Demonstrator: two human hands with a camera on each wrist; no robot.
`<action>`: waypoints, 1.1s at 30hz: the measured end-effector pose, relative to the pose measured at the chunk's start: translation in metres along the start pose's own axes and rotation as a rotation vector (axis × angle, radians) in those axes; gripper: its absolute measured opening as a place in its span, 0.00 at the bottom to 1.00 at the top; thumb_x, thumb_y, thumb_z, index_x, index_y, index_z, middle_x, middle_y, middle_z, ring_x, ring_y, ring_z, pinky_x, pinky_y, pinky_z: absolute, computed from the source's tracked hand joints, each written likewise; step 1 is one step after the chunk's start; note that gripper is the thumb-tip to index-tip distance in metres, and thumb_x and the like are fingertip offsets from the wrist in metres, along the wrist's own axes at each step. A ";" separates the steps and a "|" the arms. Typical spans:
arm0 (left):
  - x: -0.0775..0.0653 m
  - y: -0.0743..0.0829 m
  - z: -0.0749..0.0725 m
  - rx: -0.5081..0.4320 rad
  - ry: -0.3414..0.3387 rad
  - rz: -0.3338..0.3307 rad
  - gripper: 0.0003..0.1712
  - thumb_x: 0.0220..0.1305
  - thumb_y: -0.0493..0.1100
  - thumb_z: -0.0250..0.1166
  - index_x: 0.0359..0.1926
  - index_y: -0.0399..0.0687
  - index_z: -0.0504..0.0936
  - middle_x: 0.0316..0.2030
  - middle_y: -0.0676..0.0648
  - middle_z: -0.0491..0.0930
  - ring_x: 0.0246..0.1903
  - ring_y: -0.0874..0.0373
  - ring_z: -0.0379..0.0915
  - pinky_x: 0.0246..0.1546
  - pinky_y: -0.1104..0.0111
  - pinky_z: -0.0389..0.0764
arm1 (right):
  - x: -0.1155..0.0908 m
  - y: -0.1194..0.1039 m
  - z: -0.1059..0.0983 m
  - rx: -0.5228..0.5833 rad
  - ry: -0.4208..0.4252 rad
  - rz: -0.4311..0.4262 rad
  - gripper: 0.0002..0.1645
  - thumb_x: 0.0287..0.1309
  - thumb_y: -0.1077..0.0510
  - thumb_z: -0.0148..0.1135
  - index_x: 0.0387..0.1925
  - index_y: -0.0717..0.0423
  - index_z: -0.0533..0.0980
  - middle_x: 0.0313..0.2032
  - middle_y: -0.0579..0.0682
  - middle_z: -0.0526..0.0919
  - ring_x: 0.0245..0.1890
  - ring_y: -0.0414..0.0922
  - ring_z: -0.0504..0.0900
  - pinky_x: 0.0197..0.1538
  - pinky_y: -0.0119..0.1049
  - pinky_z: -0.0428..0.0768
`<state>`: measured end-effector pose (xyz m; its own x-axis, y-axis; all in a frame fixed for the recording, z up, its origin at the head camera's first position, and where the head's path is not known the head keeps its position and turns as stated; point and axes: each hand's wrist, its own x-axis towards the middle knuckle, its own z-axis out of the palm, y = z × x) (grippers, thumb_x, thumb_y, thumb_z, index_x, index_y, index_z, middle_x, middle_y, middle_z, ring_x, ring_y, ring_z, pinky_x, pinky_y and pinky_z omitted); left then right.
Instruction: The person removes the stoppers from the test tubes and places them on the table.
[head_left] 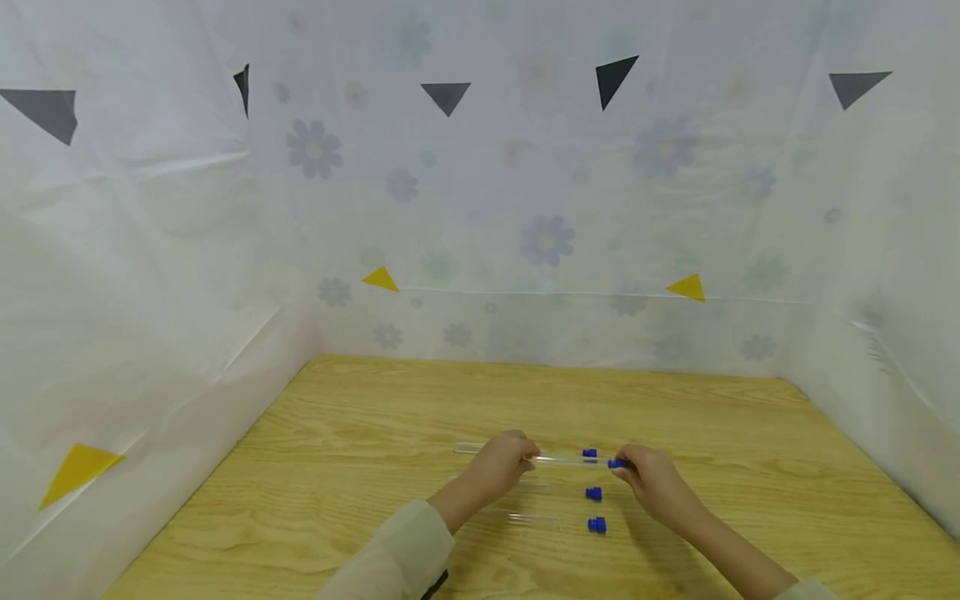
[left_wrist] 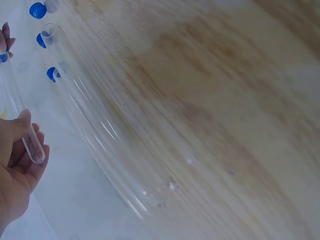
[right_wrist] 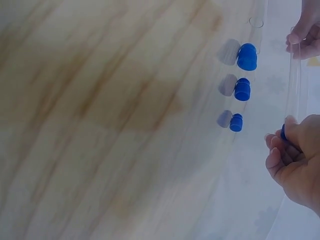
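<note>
Held sideways over the table, a clear test tube has its rounded end in my left hand. My right hand pinches a blue cap at the tube's mouth, and the fingers cover much of that cap. In the right wrist view the tube runs in a line between both hands. Below the hands, more clear test tubes lie side by side on the table, partly hidden by the left arm in the head view. Three loose blue caps sit in a row near their mouths.
The wood-grain table is enclosed by white flowered sheeting at the back and both sides. Black and yellow triangles are stuck on the sheeting. Past the right hand, bare wood extends to the right-hand sheet.
</note>
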<state>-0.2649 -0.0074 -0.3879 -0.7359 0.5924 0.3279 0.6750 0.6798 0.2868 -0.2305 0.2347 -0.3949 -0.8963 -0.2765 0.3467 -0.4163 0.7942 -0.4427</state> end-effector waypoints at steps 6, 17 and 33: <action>-0.001 -0.001 -0.001 0.014 -0.003 0.005 0.10 0.57 0.36 0.64 0.41 0.39 0.83 0.36 0.47 0.82 0.37 0.60 0.79 0.36 0.81 0.79 | -0.001 -0.001 -0.001 0.009 -0.012 -0.014 0.04 0.59 0.66 0.56 0.28 0.62 0.74 0.23 0.48 0.75 0.20 0.30 0.63 0.22 0.25 0.68; -0.003 0.000 -0.002 0.040 -0.003 0.009 0.09 0.56 0.36 0.64 0.39 0.40 0.83 0.35 0.48 0.81 0.36 0.60 0.79 0.36 0.82 0.79 | -0.002 0.000 -0.002 0.015 -0.029 -0.069 0.05 0.60 0.65 0.55 0.28 0.62 0.73 0.23 0.47 0.74 0.21 0.29 0.62 0.22 0.25 0.66; -0.004 -0.004 -0.001 0.101 0.014 0.045 0.09 0.55 0.36 0.65 0.39 0.42 0.84 0.35 0.49 0.82 0.37 0.61 0.79 0.37 0.83 0.78 | -0.003 0.002 -0.005 0.068 -0.104 -0.142 0.04 0.60 0.66 0.54 0.31 0.63 0.74 0.25 0.48 0.76 0.21 0.29 0.64 0.21 0.25 0.68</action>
<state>-0.2642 -0.0128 -0.3895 -0.7039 0.6176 0.3508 0.6979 0.6931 0.1800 -0.2281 0.2401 -0.3924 -0.8372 -0.4403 0.3243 -0.5460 0.7060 -0.4511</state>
